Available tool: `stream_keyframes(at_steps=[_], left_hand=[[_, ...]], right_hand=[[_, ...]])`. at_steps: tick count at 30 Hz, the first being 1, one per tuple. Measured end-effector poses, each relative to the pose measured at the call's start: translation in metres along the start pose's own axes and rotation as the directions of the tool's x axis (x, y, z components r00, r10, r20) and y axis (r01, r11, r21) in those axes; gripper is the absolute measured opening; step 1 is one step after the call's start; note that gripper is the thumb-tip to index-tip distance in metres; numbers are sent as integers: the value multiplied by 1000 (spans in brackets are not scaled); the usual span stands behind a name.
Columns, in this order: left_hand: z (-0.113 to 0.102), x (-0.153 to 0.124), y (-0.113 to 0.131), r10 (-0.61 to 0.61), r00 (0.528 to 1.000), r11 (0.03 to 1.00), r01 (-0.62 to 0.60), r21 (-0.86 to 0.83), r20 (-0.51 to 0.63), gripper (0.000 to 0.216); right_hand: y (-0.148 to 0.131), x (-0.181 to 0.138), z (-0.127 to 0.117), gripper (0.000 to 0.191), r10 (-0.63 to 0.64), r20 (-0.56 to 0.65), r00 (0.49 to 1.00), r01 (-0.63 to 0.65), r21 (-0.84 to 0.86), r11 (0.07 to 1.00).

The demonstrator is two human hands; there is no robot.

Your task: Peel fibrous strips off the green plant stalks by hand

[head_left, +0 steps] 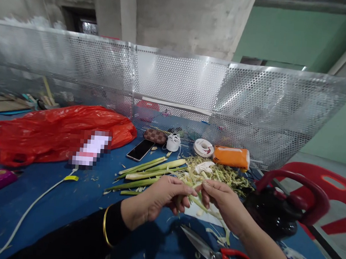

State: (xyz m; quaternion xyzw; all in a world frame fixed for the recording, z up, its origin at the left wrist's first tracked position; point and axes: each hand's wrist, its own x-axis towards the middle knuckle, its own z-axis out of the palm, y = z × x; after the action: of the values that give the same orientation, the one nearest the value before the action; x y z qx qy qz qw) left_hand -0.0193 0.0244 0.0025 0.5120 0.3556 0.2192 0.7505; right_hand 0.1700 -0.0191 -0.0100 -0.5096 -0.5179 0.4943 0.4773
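While the left hand [168, 194] and right hand [220, 198] pinch a pale green strip [198, 185], pulling gently and evenly, clear of the scissors [199, 245] lying nearer, should help avoid snapping it.

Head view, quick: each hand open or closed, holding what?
Left hand: closed, pinching green plant strips.
Right hand: closed, pinching green plant strips too.
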Motion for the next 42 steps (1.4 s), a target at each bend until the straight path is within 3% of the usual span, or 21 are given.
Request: stream_keyframes(at_steps=[2, 3, 4, 5, 6, 7, 8, 9, 11, 15, 18, 24, 33, 35, 39, 42], left_hand=[[-1, 2, 0, 33, 998, 998, -36, -55, -50, 21], [-1, 3, 0, 54, 995, 994, -62, -90, -86, 21], [-1, 4, 0, 74, 989, 988, -90, -126, -127, 21], [-1, 4, 0, 88, 982, 980, -115, -162, -167, 22], [0, 4, 1, 97, 974, 971, -138, -196, -204, 22], [1, 4, 1, 107, 966, 960, -161, -228, -234, 22], [3, 4, 1, 123, 957, 949, -191, -252, -261, 22], [5, 4, 0, 143, 949, 938, -221, -267, -282, 22], [9, 3, -2, 191, 937, 926, -271, -264, -294, 22], [16, 2, -9, 243, 935, 928, -302, -220, -260, 30], [16, 3, -10, 254, 931, 930, -310, -198, -262, 32], [12, 0, -2, 231, 931, 936, -292, -197, -281, 35], [12, -6, 6, 214, 926, 934, -287, -211, -310, 30], [10, -6, 7, 211, 928, 937, -281, -208, -306, 32], [5, -4, 7, 185, 954, 947, -237, -217, -236, 35], [3, -3, 4, 227, 961, 958, -250, -144, -157, 29]], right_hand=[[-2, -1, -2, 29, -159, -194, 968, 135, -131, 982], [-4, -4, -3, 29, -311, -318, 896, 232, -261, 937], [-7, -7, -2, 28, -480, -404, 778, 311, -416, 854], [-10, -11, -1, 25, -634, -419, 650, 358, -568, 741], [-13, -16, 3, 16, -730, -379, 570, 384, -662, 643], [-14, -21, 8, 9, -747, -286, 601, 418, -684, 598], [-14, -25, 16, 11, -713, -176, 679, 461, -654, 601], [-12, -28, 24, 14, -635, -113, 764, 453, -608, 653], [-4, -30, 41, 13, -496, -40, 867, 403, -529, 747], [13, -25, 62, 22, -354, -25, 935, 319, -377, 870], [15, -25, 63, 29, -351, -37, 935, 324, -309, 894], [14, -34, 59, 32, -442, 26, 897, 404, -460, 791], [15, -36, 60, 27, -611, 260, 748, 615, -618, 490], [14, -34, 59, 27, -587, 269, 764, 596, -644, 480], [17, -31, 56, 28, -495, 216, 842, 506, -637, 582], [22, -28, 57, 28, -490, 206, 847, 495, -640, 587]])
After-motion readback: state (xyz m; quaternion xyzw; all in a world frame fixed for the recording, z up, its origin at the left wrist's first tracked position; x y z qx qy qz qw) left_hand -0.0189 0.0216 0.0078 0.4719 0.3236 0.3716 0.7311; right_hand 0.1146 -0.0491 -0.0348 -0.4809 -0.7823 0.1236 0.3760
